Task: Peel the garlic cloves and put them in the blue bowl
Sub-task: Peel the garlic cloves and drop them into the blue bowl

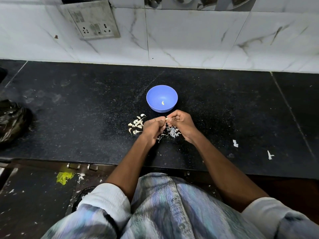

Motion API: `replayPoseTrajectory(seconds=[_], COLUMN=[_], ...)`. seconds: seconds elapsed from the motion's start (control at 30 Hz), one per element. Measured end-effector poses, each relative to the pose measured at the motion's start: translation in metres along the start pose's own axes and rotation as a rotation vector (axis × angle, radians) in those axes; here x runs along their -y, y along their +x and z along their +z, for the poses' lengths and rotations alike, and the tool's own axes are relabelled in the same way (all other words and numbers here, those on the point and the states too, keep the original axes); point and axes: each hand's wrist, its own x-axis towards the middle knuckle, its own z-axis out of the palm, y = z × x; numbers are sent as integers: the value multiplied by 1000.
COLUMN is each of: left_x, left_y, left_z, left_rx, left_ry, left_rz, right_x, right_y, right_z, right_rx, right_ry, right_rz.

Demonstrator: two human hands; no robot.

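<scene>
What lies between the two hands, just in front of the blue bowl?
In the head view, a small garlic clove sits between the left hand and the right hand, pinched by both. The blue bowl stands just behind.

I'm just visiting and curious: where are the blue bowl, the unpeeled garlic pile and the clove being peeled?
blue bowl (156, 107): head view, front wall.
unpeeled garlic pile (136, 125): head view, pile's middle.
clove being peeled (166, 119): head view, exposed tip.

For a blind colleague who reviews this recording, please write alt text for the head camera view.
Two hands, the left hand and right hand, pinch one garlic clove between them above a black counter, just in front of a blue bowl holding one peeled clove. Unpeeled cloves lie left of the hands; peel scraps lie beneath them.
</scene>
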Motion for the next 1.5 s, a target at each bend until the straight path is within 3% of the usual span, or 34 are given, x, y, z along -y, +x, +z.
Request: replayPoseTrajectory(seconds=[0.17,0.5,0.67,0.83,0.93,1.17,1.5], left_x=[8,14,15,17,18,19,19], left_y=[1,5,1,4,3,10,2], left_z=[-7,-12,-15,-16,-15,-15,-13], left_rx=[1,28,46,-63,-64,-78,-51], left_ry=[242,315,483,641,624,404,346], left_rz=[317,389,540,686,682,478,470], right_x=[1,6,4,4,4,2,0], right_y=[-4,-4,-3,-6,-6,-1,-2], right_z=[1,-1,-2,0,1,2,7], right_rx=[1,-101,-136,-107,-113,-128,-145], right_ry=[74,63,87,37,53,-66,-75], right_rz=[67,87,122,117,103,100,68])
